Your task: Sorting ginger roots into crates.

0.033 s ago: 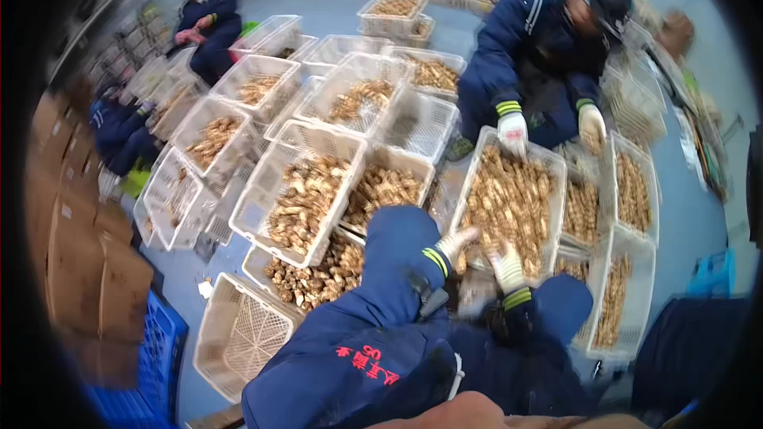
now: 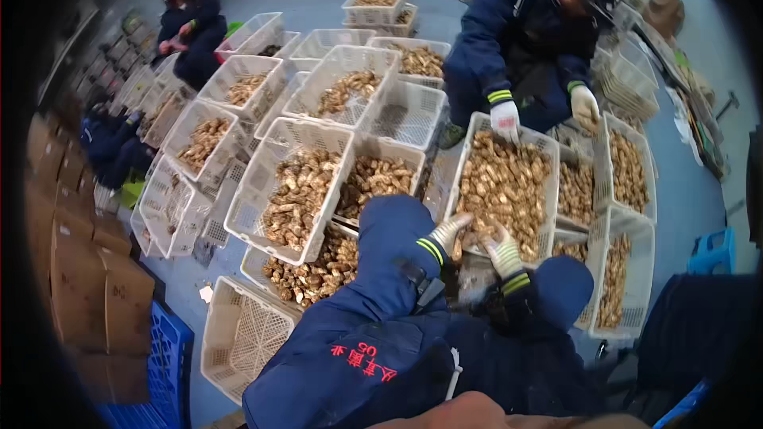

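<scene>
Work area tight. White basket (image 2: 554,191) full of mushrooms (image 2: 509,191) lies straight ahead of the wearer, between wearer and co-worker. Near rim just below the wearer's fingers; far rim close to the co-worker's knees. Left of it, a taller basket (image 2: 262,179) of mushrooms, a narrow dark gap between. Right side, smaller baskets crowd up to its wall, then a long basket (image 2: 640,270) at the outside. More room further right: a strip of blue floor (image 2: 687,167) with a blue stool (image 2: 711,250).

Left hand (image 2: 447,232): striped glove, at the near left corner, fingers reaching inward and partly extended. Right hand (image 2: 504,252): same glove, over the near rim, thumb and fingers pointing up and away. The two stand near each other, mushrooms at the fingertips. Spread narrow to middling; cannot tell whether either closes on one.

Co-worker's glove (image 2: 505,122) is on the far end of the same basket, fingers down by the mushrooms; the other glove (image 2: 586,108) hangs above the baskets to the right.

Basket's long axis runs from wearer toward co-worker, far end leaning slightly right. Mushrooms heaped, stems lying at mixed angles.
</scene>
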The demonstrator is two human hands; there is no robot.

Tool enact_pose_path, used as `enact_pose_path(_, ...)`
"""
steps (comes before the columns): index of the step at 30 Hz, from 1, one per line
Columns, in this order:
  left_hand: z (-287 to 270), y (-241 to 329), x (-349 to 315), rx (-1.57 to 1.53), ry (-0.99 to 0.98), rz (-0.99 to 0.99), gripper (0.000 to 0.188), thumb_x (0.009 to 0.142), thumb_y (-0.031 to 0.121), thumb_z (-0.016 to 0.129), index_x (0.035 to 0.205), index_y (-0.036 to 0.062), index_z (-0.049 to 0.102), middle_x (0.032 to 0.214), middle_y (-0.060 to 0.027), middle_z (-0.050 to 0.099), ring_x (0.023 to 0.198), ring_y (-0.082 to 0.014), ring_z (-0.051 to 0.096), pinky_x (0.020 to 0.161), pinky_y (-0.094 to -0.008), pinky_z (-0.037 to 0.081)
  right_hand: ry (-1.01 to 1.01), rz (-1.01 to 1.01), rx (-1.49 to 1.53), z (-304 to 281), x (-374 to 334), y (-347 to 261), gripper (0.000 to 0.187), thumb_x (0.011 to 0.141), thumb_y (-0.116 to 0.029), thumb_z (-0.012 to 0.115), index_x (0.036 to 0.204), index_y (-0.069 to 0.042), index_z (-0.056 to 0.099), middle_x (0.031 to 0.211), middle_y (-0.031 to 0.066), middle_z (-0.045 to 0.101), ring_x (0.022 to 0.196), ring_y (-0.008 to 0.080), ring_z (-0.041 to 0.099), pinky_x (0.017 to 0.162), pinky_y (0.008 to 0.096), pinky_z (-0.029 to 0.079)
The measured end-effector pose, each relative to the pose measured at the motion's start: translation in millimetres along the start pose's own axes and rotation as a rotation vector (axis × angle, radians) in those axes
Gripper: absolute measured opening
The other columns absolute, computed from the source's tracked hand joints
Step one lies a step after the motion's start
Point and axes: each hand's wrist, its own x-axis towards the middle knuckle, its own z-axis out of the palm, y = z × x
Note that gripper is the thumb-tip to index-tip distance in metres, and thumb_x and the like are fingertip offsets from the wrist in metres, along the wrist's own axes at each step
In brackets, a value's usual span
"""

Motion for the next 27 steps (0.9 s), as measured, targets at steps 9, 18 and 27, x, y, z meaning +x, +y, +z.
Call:
enact_pose_path(9, 14.1, 3.5, 48.9, 0.022, 0.1, -0.101, 0.032, 0.091, 0.031, 0.054, 0.116, 0.0116, 0.052, 0.096, -0.0163, 0.064, 0.084, -0.0317, 0.063, 0.073, -0.0553, 0.052, -0.072, 0.08, 0.233, -35.5, 32.2, 9.7, 0.041, 0.086, -0.013, 0.064, 0.124, -0.004, 0.051, 0.081, 0.0019, 0.062, 0.069, 0.0057, 0.053, 0.062, 0.0196, 0.045)
enact_pose_path(18, 30.3, 9.9, 41.5, 0.014, 0.192, -0.15, 0.035, 0.091, 0.034, 0.053, 0.117, 0.0108, 0.052, 0.098, -0.0185, 0.063, 0.086, -0.0343, 0.063, 0.078, -0.0554, 0.051, -0.158, -0.051, 0.264, -42.2, 33.5, 6.2, 0.056, 0.083, -0.019, 0.068, 0.131, -0.003, 0.044, 0.075, -0.0017, 0.057, 0.064, 0.0052, 0.052, 0.059, 0.0187, 0.044)
enact_pose_path(27, 23.7, 11.4, 43.6, -0.031, 0.07, -0.207, 0.042, 0.089, 0.035, 0.056, 0.124, 0.0131, 0.047, 0.097, -0.0195, 0.063, 0.082, -0.0322, 0.064, 0.073, -0.0469, 0.054, -0.249, 0.093, 0.487, -41.4, 29.7, -12.2, 0.063, 0.084, -0.018, 0.067, 0.136, -0.001, 0.035, 0.078, 0.0023, 0.063, 0.069, 0.0062, 0.058, 0.066, 0.0182, 0.046)
